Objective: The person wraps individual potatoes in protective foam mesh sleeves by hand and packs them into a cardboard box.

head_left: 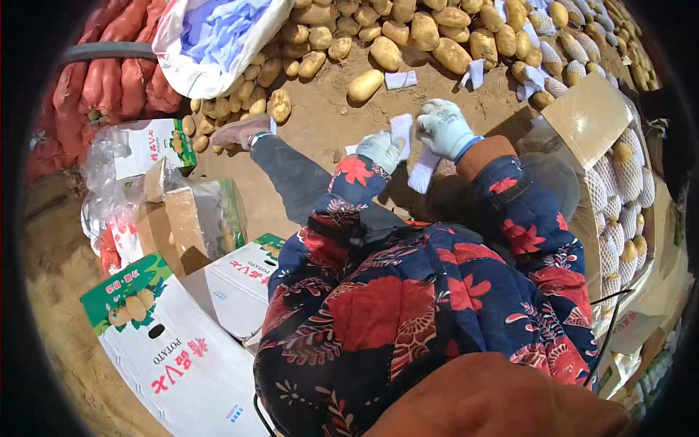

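Note:
My left hand [380,151], in a pale work glove, has its fingers closed on a white foam net sleeve [401,131] that stands up beside the fingertips. Just to the right is my gloved right hand [444,127], its fingers curled inward; whatever they grip is hidden. Another white foam net sleeve [422,170] extends below the right hand, and I cannot tell whether that hand holds it. Beyond both hands, a bare potato [365,86] lies on the dirt beside a small white sleeve [401,79].
Loose potatoes [424,30] are heaped ahead. A white bag [167,54] of bluish sleeves stands front left, near red sacks [109,80]. Printed potato cartons [182,349] lie to my left. At right, an open carton [582,120] holds netted potatoes [621,175].

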A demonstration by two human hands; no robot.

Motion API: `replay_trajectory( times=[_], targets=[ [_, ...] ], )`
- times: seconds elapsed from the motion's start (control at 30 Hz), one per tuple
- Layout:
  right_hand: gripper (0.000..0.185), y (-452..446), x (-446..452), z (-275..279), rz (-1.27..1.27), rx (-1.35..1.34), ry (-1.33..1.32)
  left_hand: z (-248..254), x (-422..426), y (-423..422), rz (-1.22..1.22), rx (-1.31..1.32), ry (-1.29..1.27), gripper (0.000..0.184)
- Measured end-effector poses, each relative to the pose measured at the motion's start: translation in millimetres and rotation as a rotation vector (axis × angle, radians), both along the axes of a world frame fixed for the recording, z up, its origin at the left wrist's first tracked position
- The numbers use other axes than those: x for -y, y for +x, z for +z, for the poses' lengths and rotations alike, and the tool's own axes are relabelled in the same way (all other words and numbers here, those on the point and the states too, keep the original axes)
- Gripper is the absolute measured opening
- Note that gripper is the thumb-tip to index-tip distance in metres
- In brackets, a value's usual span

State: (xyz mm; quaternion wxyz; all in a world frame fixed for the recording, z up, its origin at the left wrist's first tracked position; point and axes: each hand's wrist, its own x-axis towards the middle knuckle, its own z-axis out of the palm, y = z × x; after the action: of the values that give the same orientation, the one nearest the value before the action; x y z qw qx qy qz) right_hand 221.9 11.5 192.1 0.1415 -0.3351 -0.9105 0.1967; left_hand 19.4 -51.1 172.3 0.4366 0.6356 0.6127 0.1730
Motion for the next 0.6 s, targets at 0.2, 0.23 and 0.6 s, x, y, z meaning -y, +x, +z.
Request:
replay_trajectory(
  times=[0.2,0.23,0.6],
  targets=[
    [0.023,-4,3,8,-0.186,-0.38,0.159,28,-8,12,-0.093,-0.023,0.178,0.035],
    [0.021,-2,1,4,-0.029,-0.304,0.094,13,-10,11,-0.206,-0.068,0.34,0.033],
    [0.024,-6,9,-5,-0.095,-0.583,-0.307,-46,-34,13,0.292,0.812,-0.084,0.056]
  ],
)
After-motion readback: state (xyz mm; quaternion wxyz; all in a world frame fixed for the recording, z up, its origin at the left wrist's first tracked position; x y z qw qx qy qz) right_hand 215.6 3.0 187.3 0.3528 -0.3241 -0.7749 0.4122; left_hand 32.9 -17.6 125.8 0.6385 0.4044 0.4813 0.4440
